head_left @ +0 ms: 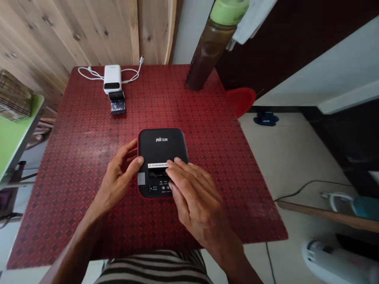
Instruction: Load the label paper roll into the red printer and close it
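Observation:
A black, rounded box-shaped electronic device [161, 148] with red edges is on the red table, with white FEJE lettering near its far end. Across it runs a white warning label, and below that a dark recess and a row of small sockets or buttons. My left hand [117, 179] grips its left edge, thumb on top and fingers along the side. My right hand [198, 193] lies over the lower right part, its fingers close together with the tips at the label and recess. Those fingers hide part of the recess and the right edge.
On the patterned red table [89, 157], a white power bank [112, 77] with a white cable lies at the back left, a black shiny folded strip [117, 103] before it. A brown bottle [211, 49] with a green lid stands back right. A red stool [241, 100] is beyond the right edge.

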A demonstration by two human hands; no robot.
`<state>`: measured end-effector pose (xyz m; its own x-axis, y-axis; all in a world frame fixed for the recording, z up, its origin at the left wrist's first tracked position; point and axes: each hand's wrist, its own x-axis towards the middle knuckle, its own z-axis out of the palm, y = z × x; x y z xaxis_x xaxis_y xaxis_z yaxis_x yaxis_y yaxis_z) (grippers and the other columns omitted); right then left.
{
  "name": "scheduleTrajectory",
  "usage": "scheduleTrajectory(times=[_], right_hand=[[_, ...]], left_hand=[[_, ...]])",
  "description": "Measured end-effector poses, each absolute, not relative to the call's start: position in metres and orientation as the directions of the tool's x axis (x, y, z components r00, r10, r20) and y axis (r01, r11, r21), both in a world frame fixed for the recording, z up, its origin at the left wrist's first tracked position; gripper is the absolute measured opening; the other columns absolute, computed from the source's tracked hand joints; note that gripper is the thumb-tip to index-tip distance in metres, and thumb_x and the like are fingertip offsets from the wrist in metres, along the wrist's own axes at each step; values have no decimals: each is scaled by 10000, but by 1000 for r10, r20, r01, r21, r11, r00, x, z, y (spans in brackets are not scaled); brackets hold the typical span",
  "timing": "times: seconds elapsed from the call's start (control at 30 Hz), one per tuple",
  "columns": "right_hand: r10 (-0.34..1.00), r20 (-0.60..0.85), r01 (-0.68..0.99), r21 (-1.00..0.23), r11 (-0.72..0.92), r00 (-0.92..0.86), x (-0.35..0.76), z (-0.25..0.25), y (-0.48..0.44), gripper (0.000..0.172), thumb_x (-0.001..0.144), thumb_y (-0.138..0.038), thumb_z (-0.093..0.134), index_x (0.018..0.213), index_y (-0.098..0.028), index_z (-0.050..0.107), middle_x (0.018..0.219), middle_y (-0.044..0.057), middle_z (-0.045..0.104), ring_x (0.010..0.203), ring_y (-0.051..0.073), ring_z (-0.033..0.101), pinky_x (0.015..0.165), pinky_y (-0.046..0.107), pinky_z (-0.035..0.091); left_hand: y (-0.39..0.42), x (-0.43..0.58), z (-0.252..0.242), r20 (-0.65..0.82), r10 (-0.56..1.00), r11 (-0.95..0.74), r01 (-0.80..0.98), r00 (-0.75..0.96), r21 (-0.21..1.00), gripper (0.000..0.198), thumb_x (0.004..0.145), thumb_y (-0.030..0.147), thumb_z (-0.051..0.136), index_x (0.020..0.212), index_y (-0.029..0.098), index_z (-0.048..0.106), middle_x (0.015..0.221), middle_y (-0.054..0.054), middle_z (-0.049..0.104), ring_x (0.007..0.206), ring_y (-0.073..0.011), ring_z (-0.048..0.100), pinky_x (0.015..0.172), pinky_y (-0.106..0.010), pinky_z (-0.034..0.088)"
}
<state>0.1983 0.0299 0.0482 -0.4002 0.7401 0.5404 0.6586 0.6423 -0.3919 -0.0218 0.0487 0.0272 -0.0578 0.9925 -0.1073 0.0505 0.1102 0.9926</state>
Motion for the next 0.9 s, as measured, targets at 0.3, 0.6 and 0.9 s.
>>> scheduleTrajectory(times=[0.3,0.6,0.9], right_hand=[[824,555,694,-549,465,-113,218,30,4,438,1028,-95,678,1453,-186,624,1295,142,808,1182,259,797,1002,432,690],[854,515,687,-593,420,-77,215,25,1,481,1065,-164,659,1534,-200,560,1314,138,801,1162,250,808,987,407,705],[868,494,683,-615,394,-55,216,18,-1,458,1065,-206,653,1516,-184,572,1309,155,796,1161,267,810,987,411,704]], left_hand=[[17,-17,26,-203,977,199,-63,-71,978,519,1009,385,755,1519,365,658,1564,-47,677,1401,-310,658,1142,-454,543],[20,-14,28,-232,969,219,-145,-81,965,526,981,324,742,1502,352,679,1586,-49,656,1508,-336,557,1232,-498,442],[20,-4,30,-254,957,231,-162,-142,959,501,977,308,743,1475,340,694,1527,-43,697,1422,-303,630,1169,-434,493]])
